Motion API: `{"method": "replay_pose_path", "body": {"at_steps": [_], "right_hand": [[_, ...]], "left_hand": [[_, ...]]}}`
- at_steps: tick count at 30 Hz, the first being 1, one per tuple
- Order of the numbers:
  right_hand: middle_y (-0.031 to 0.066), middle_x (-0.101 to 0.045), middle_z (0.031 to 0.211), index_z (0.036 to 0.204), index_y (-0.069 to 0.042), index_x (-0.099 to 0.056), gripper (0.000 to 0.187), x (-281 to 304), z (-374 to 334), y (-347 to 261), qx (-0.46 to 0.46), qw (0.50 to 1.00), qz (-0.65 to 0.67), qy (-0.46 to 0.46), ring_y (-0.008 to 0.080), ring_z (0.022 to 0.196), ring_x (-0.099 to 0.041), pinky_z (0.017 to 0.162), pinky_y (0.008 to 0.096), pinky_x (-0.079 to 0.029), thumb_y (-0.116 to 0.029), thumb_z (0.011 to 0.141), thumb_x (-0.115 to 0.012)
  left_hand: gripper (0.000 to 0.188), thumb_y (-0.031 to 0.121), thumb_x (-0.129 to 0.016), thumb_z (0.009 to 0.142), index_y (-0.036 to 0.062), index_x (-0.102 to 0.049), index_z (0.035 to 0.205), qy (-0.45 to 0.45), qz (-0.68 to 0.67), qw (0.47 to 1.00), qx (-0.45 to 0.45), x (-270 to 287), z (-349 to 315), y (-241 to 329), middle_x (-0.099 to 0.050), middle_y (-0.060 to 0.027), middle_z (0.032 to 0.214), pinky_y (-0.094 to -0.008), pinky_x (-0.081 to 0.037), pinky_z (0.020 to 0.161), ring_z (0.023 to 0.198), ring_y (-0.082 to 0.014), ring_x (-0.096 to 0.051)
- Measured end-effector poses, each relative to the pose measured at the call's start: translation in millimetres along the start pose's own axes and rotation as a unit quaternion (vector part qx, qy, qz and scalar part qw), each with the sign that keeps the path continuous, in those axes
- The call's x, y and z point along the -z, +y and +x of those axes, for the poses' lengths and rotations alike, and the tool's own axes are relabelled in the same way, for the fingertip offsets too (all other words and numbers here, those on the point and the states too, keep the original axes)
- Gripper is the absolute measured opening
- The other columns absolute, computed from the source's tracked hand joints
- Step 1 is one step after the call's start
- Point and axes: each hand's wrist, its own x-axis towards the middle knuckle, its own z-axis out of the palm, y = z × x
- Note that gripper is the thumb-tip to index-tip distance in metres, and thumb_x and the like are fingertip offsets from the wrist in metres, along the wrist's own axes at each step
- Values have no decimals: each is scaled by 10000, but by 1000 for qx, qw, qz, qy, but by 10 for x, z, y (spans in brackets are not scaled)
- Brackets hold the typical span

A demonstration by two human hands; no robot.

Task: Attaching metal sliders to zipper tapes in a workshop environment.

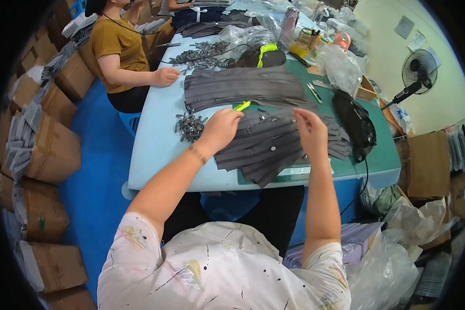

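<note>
Over the table's front part, my left hand (221, 132) is closed, fingertips pinched together. A small bright yellow-green piece (242, 106) shows right at those fingertips; whether they grip it I cannot tell. My right hand (313, 135) is raised over the right side of a fanned pile of dark grey zipper-like strips (268, 147). Its thumb and forefinger are pressed together, and what they hold, if anything, is too small to name. Several small shiny bits lie on the strips. Left of my left hand sits a heap of small dark metal pieces (189, 127), apparently zipper sliders.
Behind lies a flat stack of grey strips (237, 87). A black bag-like item (353, 124) and a knife (314, 93) are on the green mat (379, 160). Another person's hand (165, 76) rests at the table's left edge. Cardboard boxes (54, 144) line the left; a fan (418, 72) stands right.
</note>
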Motion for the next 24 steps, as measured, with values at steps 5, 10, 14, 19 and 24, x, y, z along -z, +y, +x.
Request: {"method": "replay_pose_path", "body": {"at_steps": [5,10,14,19,24], "right_hand": [[29,-608,1133,1061,-137,-646,305,143,301,404,141,932,-321,-91,198,1152,-486,956,394,-327,-339,890,-495],[0,-617,1107,1048,-163,-650,316,132,186,545,101,917,-361,-139,172,1123,-498,968,365,-283,-352,915,-435],[2,-625,1080,1015,-159,-660,305,94,150,530,144,915,-365,-93,172,1100,-513,959,358,-294,-344,914,-440],[108,-657,936,980,-80,-658,304,81,297,340,49,961,-259,-78,299,925,-602,790,353,-463,-324,885,-503],[135,-637,1010,1047,-73,-638,331,-15,691,373,84,958,-224,-156,301,959,-590,818,348,-455,-327,882,-506]], "left_hand": [[218,196,-674,732,34,-664,877,-227,134,964,37,-566,517,-46,-643,-151,865,-373,-477,767,852,-306,-608],[229,187,-697,699,36,-674,870,-208,67,975,44,-824,770,117,-653,-148,838,-369,-482,758,844,-298,-617],[259,171,-673,714,33,-668,934,-268,-3,961,69,-952,903,259,-654,-153,890,-360,-478,778,875,-294,-617],[275,150,-628,753,38,-646,1004,-279,50,957,62,-862,833,163,-640,-162,965,-353,-473,801,913,-279,-613],[312,172,-611,798,51,-607,1085,-164,-12,986,30,-377,554,17,-586,-145,1024,-341,-479,799,965,-256,-585]]}}
